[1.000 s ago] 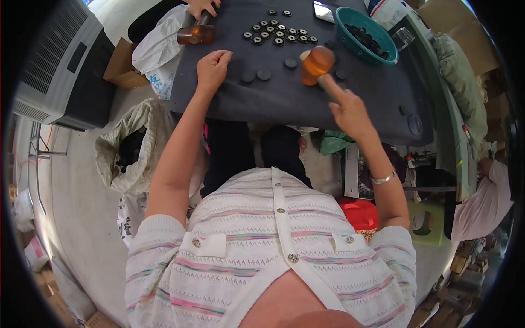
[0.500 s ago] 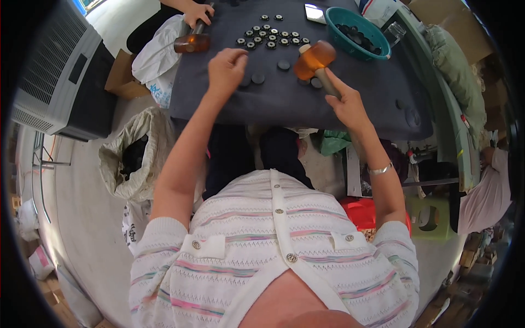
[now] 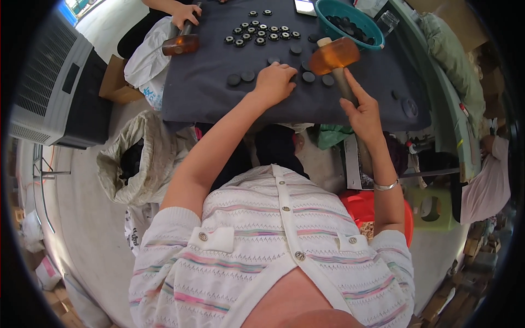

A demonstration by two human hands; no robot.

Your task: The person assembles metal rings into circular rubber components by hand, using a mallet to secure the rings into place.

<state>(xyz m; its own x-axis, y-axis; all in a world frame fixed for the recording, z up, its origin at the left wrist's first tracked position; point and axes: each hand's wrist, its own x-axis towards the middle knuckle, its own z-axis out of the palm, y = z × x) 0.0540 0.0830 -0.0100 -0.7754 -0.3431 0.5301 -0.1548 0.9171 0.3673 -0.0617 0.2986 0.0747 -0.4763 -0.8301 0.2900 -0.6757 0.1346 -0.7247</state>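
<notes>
My right hand [image 3: 362, 112] is wrapped round the handle of a mallet [image 3: 340, 54] with a translucent orange head. The mallet is raised over the right part of the dark-covered table [image 3: 202, 98]. My left hand [image 3: 275, 85] is low over the tabletop, its fingers bent together among plain black discs [image 3: 308, 77]. Whatever lies under those fingertips is hidden. Two more black discs [image 3: 248, 75] lie just left of this hand. Beyond it sits a group of black round pieces with pale metal centres [image 3: 261, 34].
At the far right stands a teal basin [image 3: 361, 41] of black pieces, beside a clear glass [image 3: 388, 22]. Across the far left corner, another person's hand [image 3: 186, 13] grips a second orange mallet [image 3: 181, 45]. A woven sack [image 3: 117, 175] stands on the floor to the left.
My left hand has moved right and its fingers have come down among the black discs. The mallet in my right hand has shifted a little to the right. The whole view has shifted slightly.
</notes>
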